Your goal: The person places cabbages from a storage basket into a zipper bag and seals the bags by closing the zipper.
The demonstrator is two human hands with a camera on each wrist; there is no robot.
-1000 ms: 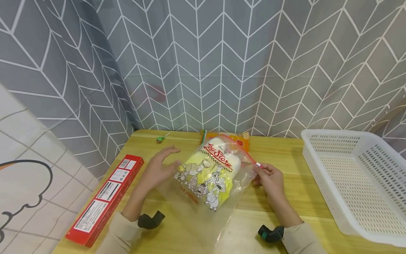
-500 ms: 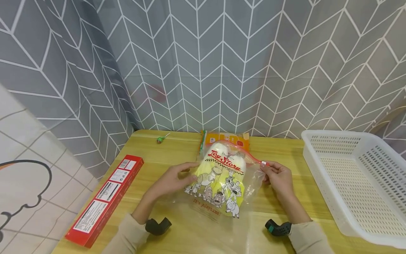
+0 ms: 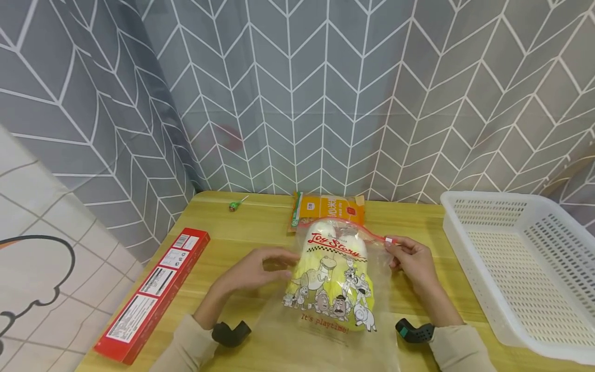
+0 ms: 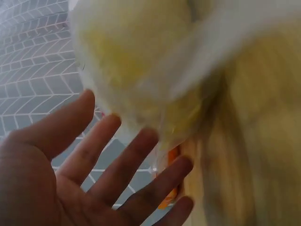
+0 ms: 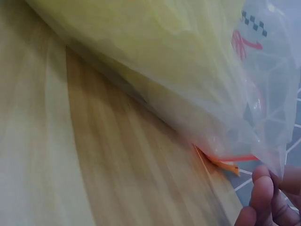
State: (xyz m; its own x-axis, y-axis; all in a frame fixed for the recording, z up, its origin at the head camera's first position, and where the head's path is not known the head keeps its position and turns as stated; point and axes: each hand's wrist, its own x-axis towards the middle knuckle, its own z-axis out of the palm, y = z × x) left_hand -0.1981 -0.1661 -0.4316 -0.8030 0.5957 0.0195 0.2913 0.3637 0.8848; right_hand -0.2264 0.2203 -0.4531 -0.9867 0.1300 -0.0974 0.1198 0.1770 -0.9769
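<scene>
The desk [image 3: 260,227] carries a white basket [image 3: 520,258] at its right edge and a red box [image 3: 153,292] along its left edge. Mid-desk, toward the back edge, the printed zip bag [image 3: 334,279] stands half raised. The right hand [image 3: 411,258] pinches its red zipper corner; the left hand [image 3: 253,268], fingers straight, steadies its side. With so slight a pinch, the slick film could slip and the bag flop over.

A clear printed bag [image 5: 188,70] is seen lifted off the wooden counter [image 5: 94,165]; fingertips [image 5: 263,193] are curled at its edge.
</scene>
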